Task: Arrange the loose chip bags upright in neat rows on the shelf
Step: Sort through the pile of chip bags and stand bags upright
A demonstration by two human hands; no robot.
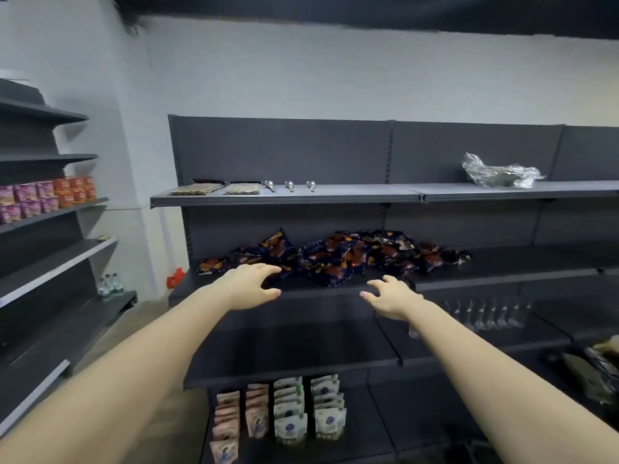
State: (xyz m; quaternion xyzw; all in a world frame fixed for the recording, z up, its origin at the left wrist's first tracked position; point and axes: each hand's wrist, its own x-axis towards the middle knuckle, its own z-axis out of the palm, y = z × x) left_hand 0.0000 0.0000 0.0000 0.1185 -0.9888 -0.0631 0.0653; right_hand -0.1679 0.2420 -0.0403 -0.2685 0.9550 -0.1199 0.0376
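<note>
A loose heap of dark blue chip bags (pixel 338 256) with orange and red print lies along the second dark shelf (pixel 321 289), most of them flat or tumbled over one another. One bag (pixel 279 244) leans half upright at the left of the heap. My left hand (pixel 249 286) is stretched out just in front of the left end of the pile, fingers spread and slightly curved, holding nothing. My right hand (pixel 390 296) hovers over the shelf's front edge, to the right of centre, fingers spread and empty.
The top shelf (pixel 335 195) carries two flat trays, three metal spoons and a crumpled clear plastic bag (pixel 499 174). White and pink pouches (pixel 294 413) stand in rows on the bottom shelf. Another shelving unit with pink and orange tubs (pixel 43 195) is at left.
</note>
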